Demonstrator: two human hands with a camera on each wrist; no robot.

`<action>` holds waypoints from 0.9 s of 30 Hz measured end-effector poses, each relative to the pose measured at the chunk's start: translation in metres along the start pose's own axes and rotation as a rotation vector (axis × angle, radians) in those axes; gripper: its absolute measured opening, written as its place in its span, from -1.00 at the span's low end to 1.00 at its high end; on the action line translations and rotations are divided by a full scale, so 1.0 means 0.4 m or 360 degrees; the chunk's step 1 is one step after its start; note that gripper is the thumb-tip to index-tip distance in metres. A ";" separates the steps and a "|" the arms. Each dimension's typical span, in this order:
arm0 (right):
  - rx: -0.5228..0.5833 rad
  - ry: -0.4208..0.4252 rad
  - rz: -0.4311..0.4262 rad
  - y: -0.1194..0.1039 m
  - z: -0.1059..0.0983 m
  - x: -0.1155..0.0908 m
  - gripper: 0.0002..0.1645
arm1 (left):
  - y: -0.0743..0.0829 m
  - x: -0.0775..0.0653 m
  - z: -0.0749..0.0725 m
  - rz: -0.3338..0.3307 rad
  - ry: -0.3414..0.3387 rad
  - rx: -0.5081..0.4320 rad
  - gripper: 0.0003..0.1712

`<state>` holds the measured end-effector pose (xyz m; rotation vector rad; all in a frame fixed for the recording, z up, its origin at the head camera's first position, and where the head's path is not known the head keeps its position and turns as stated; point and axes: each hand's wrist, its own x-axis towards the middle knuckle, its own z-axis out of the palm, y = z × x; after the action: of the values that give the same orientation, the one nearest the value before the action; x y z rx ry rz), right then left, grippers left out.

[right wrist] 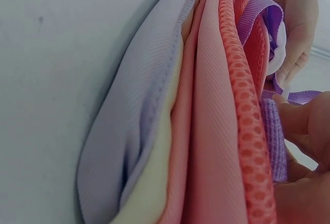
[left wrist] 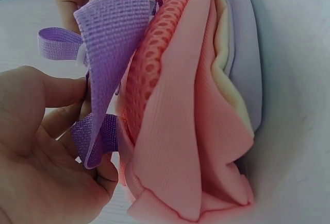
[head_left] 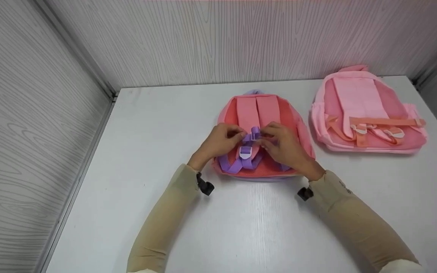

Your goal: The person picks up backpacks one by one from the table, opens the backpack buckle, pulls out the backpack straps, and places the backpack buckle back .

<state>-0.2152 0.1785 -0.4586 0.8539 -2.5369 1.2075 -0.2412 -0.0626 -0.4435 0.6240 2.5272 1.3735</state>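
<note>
A small coral-pink backpack (head_left: 293, 151) with a mesh back panel lies strap side up on the table. Its purple webbing strap (head_left: 226, 163) runs through white plastic buckles; one buckle (head_left: 245, 152) lies in plain sight below the hands. My left hand (head_left: 221, 141) pinches the purple webbing near the upper buckle between thumb and fingers. Opposite it, my right hand (head_left: 282, 143) pinches the upper buckle and its webbing loop (head_left: 255, 132). In the left wrist view, a wide purple strap (left wrist: 111, 54) partly covers the left fingertips. The right wrist view shows the bag's lilac front (right wrist: 139, 110) against the table.
A second, lighter pink backpack (head_left: 366, 98) with orange straps (head_left: 385, 121) lies at the right, close beside the first. The white table (head_left: 157, 129) meets wood-grain panels (head_left: 211, 41) at the back and left.
</note>
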 end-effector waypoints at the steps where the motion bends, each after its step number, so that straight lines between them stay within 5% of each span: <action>1: 0.0001 0.0001 -0.0009 0.001 0.001 0.000 -0.69 | -0.001 0.001 0.001 0.0009 -0.0003 -0.0004 -0.74; 27: -0.0021 -0.0018 0.0010 -0.002 0.012 0.007 -0.75 | 0.000 0.009 0.013 0.0066 0.0001 -0.0037 -0.76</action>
<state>-0.2167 0.1734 -0.4599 0.8528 -2.5554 1.1901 -0.2427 -0.0569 -0.4460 0.6751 2.5084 1.4150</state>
